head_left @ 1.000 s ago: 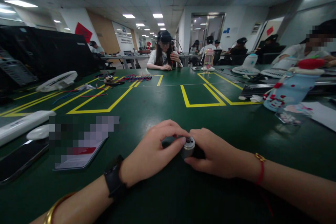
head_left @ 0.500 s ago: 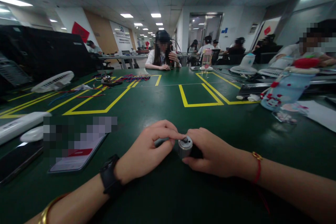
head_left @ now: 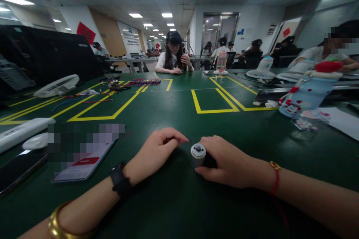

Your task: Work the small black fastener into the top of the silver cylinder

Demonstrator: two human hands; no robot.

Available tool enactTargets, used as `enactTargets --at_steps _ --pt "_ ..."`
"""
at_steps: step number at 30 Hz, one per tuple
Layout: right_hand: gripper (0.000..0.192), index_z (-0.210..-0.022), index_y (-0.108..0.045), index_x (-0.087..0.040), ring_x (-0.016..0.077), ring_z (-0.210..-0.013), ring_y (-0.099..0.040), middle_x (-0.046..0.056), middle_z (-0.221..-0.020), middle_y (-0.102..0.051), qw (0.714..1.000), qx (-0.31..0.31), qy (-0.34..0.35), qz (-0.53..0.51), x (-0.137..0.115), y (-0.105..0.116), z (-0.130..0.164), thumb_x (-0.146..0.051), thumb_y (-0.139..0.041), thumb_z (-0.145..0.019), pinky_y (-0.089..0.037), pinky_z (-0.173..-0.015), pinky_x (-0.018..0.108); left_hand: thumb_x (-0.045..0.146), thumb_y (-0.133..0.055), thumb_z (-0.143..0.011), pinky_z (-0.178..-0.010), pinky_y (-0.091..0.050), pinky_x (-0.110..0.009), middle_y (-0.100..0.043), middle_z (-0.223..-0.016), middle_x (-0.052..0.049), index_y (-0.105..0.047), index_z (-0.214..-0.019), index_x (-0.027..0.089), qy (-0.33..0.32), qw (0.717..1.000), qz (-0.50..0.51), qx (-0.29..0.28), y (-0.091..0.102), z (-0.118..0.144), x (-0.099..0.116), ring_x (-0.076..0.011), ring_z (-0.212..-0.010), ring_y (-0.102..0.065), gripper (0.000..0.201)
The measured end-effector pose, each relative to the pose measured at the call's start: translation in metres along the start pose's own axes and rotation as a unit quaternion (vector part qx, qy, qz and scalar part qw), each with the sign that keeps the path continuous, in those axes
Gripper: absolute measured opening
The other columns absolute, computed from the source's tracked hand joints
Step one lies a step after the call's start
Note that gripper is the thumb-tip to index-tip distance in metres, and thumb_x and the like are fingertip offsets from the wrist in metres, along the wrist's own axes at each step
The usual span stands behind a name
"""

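Right hand (head_left: 230, 162) grip pinched round a small silver motor (head_left: 198, 154), upright on the green desk (head_left: 179, 119), near centre. Motor's round end cap faces up, dark hub in the middle. Thumb below it, fingers curled behind.

Left hand (head_left: 157, 153) just left of the motor, not touching it; fingers curled loosely, fingertips pressed together, whether anything is in them cannot be told. Black watch (head_left: 120, 185) on the left wrist, gold bangle (head_left: 57, 224) further up the arm. Red string bracelet (head_left: 275, 179) on the right wrist.

Near left: phone (head_left: 84, 166) flat on the desk, partly blurred; white power strip (head_left: 22, 132) and a white disc (head_left: 35, 142) beside it. Far left: white fan grille (head_left: 57, 86) lying flat, loose red and blue wires (head_left: 144, 82) by the yellow tape lines (head_left: 213, 111).

Right: pale blue bottle (head_left: 307, 97) with red cap, tilted, contents not visible. Paper sheet (head_left: 340, 121) to its right. Far centre: clear pink bottle (head_left: 221, 62) standing upright, contents cannot be told. White fan (head_left: 263, 69) to the right of it.

Other people sit at the far side and at the right edge of the desk.
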State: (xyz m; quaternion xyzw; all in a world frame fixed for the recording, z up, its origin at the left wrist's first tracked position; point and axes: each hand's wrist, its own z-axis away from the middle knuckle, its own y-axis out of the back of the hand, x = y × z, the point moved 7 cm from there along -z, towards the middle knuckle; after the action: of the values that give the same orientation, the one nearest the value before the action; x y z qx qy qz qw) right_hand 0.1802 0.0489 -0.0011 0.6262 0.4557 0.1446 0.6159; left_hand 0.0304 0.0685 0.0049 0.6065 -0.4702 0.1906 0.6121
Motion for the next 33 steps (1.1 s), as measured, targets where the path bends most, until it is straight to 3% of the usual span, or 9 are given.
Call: enactTargets --at_steps 5,33 --pt "0.022 -0.092 -0.055 -0.018 0.0173 -0.075 -0.049 0.004 -0.089 -0.06 1.0 0.002 0.005 0.001 -0.001 0.0 0.0 -0.033 -0.066 -0.079 -0.035 -0.068 0.031 0.016 -0.049 -0.082 -0.072 -0.048 -0.029 -0.072 -0.088 -0.002 -0.071 -0.092 0.019 0.067 0.997 0.027 -0.022 -0.001 -0.005 -0.021 -0.0176 -0.081 -0.064 0.024" --pt "0.022 -0.093 -0.054 -0.018 0.0179 -0.076 -0.049 0.004 -0.089 -0.059 1.0 -0.012 -0.001 -0.001 0.0 -0.002 0.0 -0.034 -0.064 -0.081 -0.035 -0.069 0.032 0.018 -0.049 -0.087 -0.084 -0.049 -0.031 -0.07 -0.096 -0.003 -0.071 -0.091 0.02 0.005 0.999 -0.025 -0.047 -0.005 -0.003 -0.013 -0.0187 -0.091 -0.063 0.023"
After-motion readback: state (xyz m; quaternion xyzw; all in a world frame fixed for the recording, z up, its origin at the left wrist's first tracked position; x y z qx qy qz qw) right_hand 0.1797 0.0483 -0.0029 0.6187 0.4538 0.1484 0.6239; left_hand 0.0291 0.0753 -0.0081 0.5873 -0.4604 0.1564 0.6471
